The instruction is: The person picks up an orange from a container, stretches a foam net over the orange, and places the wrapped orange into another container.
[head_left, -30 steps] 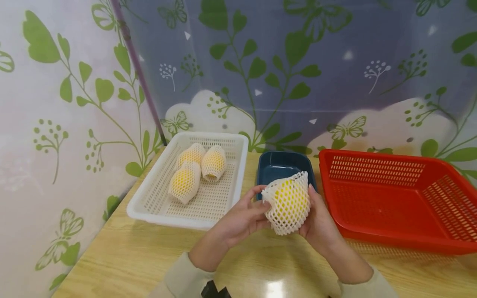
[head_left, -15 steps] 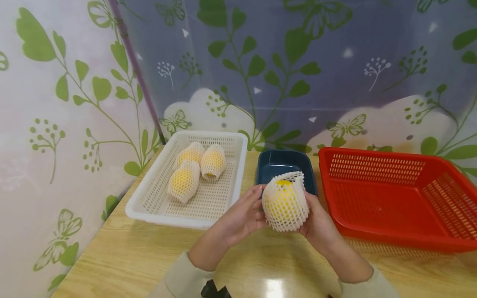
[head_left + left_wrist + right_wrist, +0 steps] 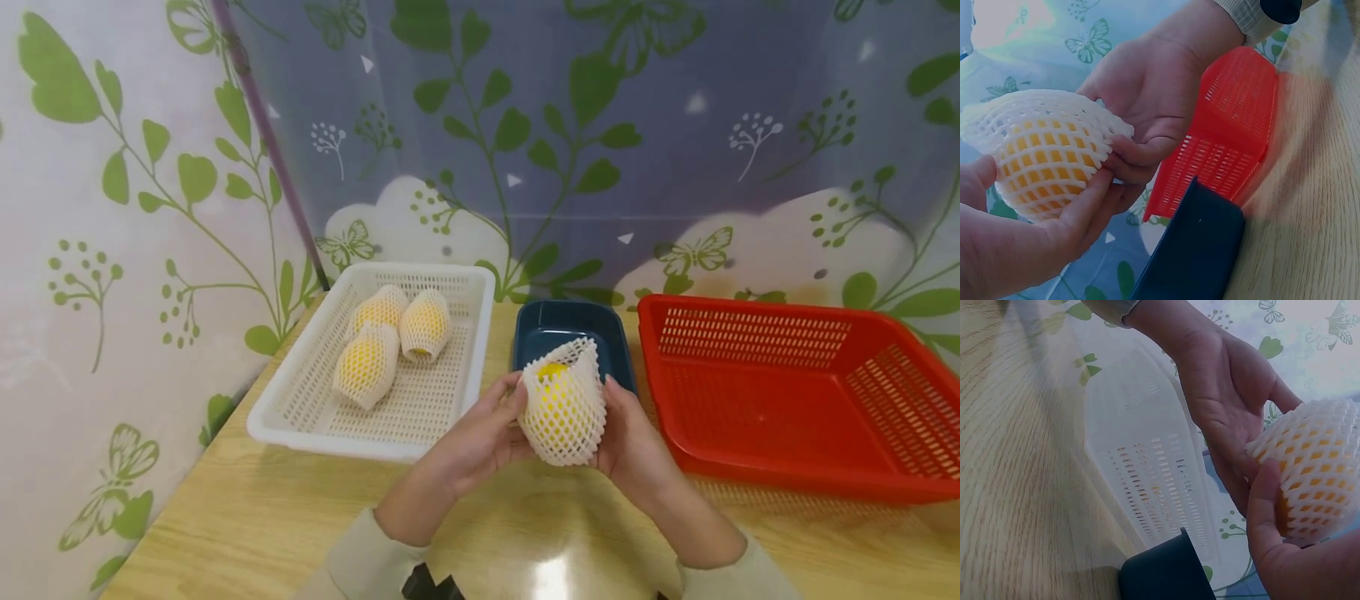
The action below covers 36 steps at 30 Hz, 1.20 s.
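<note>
Both hands hold a yellow fruit in a white foam net (image 3: 562,408) just above the table, in front of the blue tray. The left hand (image 3: 472,442) grips its left side, thumb near the net's open upper edge. On the other side the right hand (image 3: 637,442) holds it, fingers partly hidden behind the net. Yellow skin shows bare at the net's open top, which flares up to the right. In the left wrist view the netted fruit (image 3: 1047,159) sits between both hands; in the right wrist view the net (image 3: 1319,469) covers most of it.
A white basket (image 3: 300,429) at the left holds 3 more netted yellow fruits (image 3: 367,362). A dark blue tray (image 3: 570,312) stands behind the hands, partly hidden. To the right is a red basket (image 3: 765,417). A patterned cloth backs the wooden table (image 3: 225,517).
The fruit has been turned in the hands, so its net's open end now faces up and bare yellow skin shows there. It has shifted slightly left.
</note>
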{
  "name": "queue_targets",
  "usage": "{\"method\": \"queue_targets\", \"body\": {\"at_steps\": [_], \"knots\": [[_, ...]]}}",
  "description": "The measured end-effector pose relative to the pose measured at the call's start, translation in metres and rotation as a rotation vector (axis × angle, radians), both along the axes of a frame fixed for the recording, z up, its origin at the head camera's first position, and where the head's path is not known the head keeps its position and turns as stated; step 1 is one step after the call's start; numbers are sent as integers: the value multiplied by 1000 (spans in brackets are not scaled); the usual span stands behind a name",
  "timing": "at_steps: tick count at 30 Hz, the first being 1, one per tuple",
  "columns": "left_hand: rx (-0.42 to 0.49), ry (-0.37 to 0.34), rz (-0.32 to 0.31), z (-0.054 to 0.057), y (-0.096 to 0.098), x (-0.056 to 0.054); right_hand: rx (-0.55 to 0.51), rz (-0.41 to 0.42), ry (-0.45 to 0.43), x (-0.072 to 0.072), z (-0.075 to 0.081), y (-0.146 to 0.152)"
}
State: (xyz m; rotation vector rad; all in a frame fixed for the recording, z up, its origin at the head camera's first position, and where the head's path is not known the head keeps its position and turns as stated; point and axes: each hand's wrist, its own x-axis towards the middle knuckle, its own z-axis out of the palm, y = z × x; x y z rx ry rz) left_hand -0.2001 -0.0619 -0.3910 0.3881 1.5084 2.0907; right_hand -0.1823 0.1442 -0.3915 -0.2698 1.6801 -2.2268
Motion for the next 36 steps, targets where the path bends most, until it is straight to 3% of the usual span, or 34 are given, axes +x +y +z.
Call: {"method": "queue_targets", "body": {"at_steps": [6,16,25,36], "knots": [[51,-19,0,0,0,0,6,-36,-42,0,3,0],[27,-56,29,2,2,-2,-2,-68,-41,-1,3,1],[21,-43,37,1,1,-2,-36,-70,6,0,-5,0],[4,-14,55,-1,1,-1,-35,-83,-53,1,-3,-2]]}}
